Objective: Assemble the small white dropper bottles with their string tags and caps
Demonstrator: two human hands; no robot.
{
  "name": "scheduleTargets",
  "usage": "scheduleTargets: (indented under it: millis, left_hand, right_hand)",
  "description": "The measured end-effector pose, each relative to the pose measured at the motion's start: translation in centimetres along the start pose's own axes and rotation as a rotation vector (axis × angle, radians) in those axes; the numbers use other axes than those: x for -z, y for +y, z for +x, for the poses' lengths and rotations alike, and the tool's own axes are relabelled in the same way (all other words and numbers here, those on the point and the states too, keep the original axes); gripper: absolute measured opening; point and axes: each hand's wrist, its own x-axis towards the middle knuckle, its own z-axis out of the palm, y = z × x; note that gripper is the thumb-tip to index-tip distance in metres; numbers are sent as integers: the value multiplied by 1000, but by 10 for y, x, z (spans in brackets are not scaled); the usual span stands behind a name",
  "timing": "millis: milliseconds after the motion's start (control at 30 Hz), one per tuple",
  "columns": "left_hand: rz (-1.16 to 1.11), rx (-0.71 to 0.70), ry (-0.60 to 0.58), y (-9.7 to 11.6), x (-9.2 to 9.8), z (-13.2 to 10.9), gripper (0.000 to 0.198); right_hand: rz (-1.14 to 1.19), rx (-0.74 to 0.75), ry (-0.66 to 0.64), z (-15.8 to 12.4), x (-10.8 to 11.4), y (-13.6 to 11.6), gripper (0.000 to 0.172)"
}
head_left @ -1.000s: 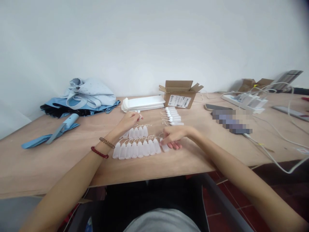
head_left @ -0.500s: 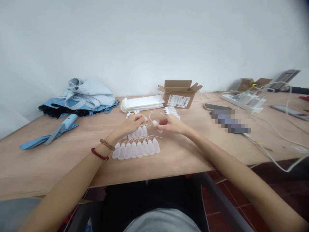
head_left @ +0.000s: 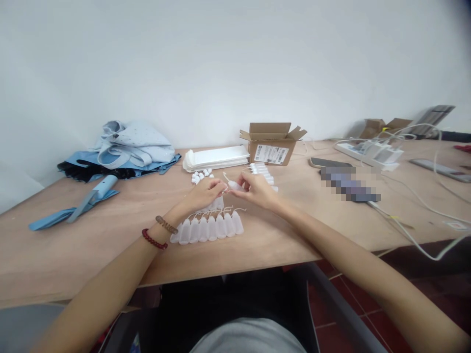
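The right hand (head_left: 257, 189) pinches a frosted tube (head_left: 234, 185) — left hand (head_left: 206, 192) just beside.

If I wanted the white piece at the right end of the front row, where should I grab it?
I'd pinch the white piece low on its wide body, coming from the right. It's last in the row, so its right edge is free, while its neighbour crowds the left. Its narrower far end carries a thin string, probably a poorer handle.
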Motion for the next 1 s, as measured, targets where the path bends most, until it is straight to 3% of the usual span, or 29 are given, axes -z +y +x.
scheduleTargets:
  millis: [267, 433, 700, 1000]
  left_hand:
    - [-48, 5, 4, 0, 0, -2, 42]
    - [-187, 4, -33, 3, 1, -4, 37]
    - [-307, 157, 29, 5, -2, -3, 35]
    - [-303, 183, 13, 8, -1, -4, 38]
  right_hand:
    - [-236, 70, 33, 0, -3, 4, 22]
    - [-397, 133, 4, 0, -5, 3, 22]
    - [-555, 236, 14, -3, -6, 0, 25]
    - [-720, 361, 54, -8, -8, -3, 25]
